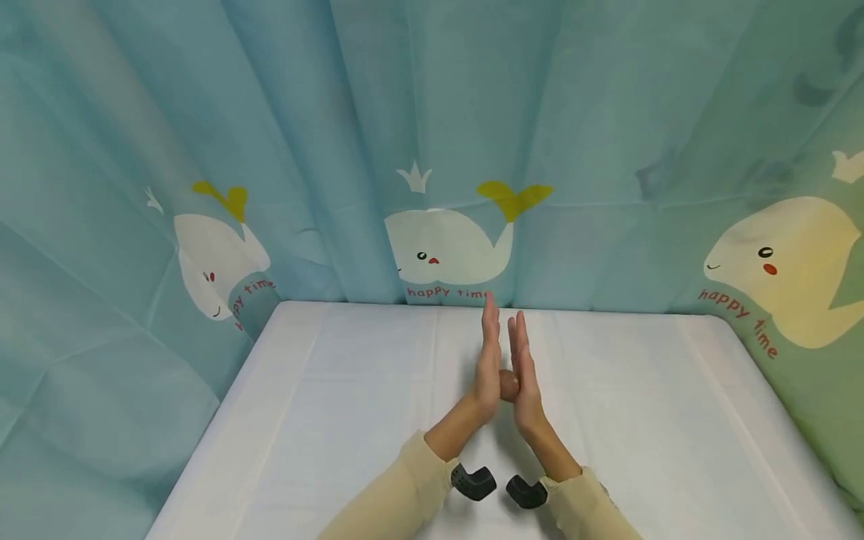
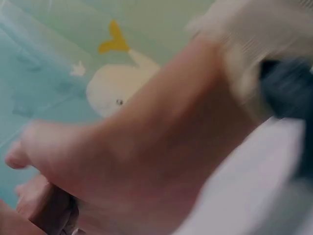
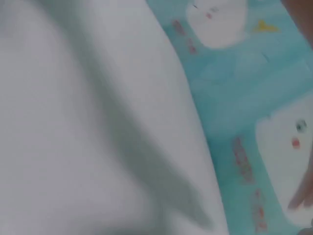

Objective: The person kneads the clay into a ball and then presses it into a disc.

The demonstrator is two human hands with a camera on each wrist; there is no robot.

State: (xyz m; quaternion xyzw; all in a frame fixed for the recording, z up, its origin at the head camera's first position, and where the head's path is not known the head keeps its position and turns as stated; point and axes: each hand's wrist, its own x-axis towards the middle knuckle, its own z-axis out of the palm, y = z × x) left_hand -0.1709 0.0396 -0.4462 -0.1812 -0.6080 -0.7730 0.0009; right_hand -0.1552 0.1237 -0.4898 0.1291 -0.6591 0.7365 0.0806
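Over the white table (image 1: 364,375), both hands stand upright with palms facing and fingers straight. A small brown ball-like lump (image 1: 509,385) sits between the palms, touched by the left hand (image 1: 487,371) on one side and the right hand (image 1: 526,375) on the other. Its material cannot be told. In the left wrist view a blurred hand and wrist (image 2: 132,152) fill the middle, with a dark brown shape (image 2: 56,210) at the lower left, partly hidden. Only a bit of fingers (image 3: 305,191) shows at the right edge of the right wrist view.
A blue-green curtain (image 1: 324,225) printed with white whales hangs behind the table and along its sides. Black devices (image 1: 474,483) are worn at both wrists, close together below the hands. Beige sleeves (image 1: 398,487) cover the forearms.
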